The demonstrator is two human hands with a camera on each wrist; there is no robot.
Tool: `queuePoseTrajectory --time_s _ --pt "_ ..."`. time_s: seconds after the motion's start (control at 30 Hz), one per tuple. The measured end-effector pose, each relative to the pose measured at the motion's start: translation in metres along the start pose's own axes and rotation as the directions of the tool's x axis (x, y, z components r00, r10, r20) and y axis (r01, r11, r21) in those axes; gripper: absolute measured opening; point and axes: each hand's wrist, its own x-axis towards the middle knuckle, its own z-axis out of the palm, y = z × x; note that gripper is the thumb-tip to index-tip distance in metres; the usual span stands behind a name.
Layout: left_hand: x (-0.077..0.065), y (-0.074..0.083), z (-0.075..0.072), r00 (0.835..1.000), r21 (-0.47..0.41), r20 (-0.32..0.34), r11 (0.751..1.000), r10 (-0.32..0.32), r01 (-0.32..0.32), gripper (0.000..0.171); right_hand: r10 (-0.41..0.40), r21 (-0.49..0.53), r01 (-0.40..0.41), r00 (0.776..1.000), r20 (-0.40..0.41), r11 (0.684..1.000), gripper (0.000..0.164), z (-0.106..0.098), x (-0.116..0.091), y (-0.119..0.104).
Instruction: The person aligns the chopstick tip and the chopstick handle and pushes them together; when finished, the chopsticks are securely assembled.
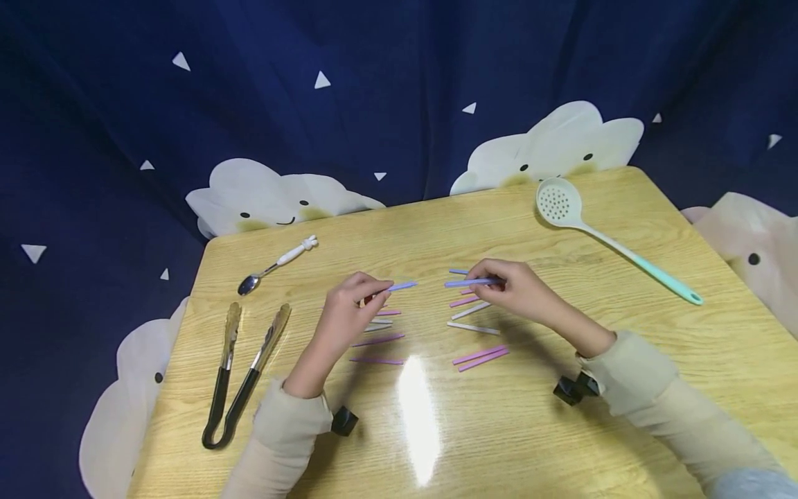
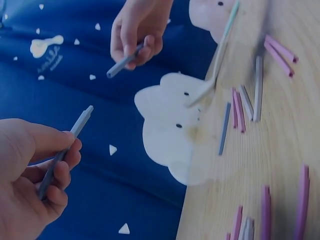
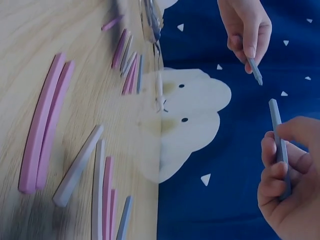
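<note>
Thumb and fingers of my left hand (image 1: 346, 305) pinch a slim blue stick (image 1: 404, 285); in the left wrist view its far end steps down to a narrower tip. My right hand (image 1: 522, 290) grips another blue stick (image 1: 460, 283), whose front end looks hollow in the left wrist view. Both are held above the table, ends facing each other with a gap between. Beneath the right hand lie a blue stick (image 1: 458, 271), white sticks (image 1: 472, 328) and pink sticks (image 1: 480, 357). Near the left hand are more pink sticks (image 1: 379, 339) and pale ones (image 1: 377, 328), partly hidden.
Metal tongs (image 1: 227, 395) with black handles lie spread on the wooden table (image 1: 499, 443) at the left. Behind them is a spoon (image 1: 289, 255) with a white handle. A slotted ladle (image 1: 614, 242) lies at the right back. A dark blue curtain (image 1: 399, 90) hangs behind.
</note>
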Motion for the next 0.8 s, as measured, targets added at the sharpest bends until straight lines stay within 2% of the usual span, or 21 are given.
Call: queuePoseTrajectory --time_s 0.17,0.3,0.6,0.8 --pt "-0.002 0.008 0.006 1.000 -0.060 -0.004 0.998 0.017 -0.018 0.010 -0.036 0.000 0.036 0.999 -0.007 0.999 0.005 0.003 -0.002 -0.006" --pt "-0.005 0.013 0.008 1.000 -0.093 0.014 0.996 -0.001 0.003 0.009 -0.054 -0.013 0.054 0.999 0.003 0.998 0.007 0.006 -0.004 -0.007" --pt "-0.006 0.016 0.010 0.999 -0.097 0.009 0.995 0.040 -0.039 0.008 -0.137 -0.018 0.137 0.990 -0.015 0.990 0.008 0.008 -0.005 -0.010" --pt "-0.006 0.017 0.011 0.999 -0.093 0.009 0.995 0.049 -0.048 0.008 -0.165 -0.026 0.164 0.986 -0.023 0.986 0.010 0.008 -0.005 -0.012"
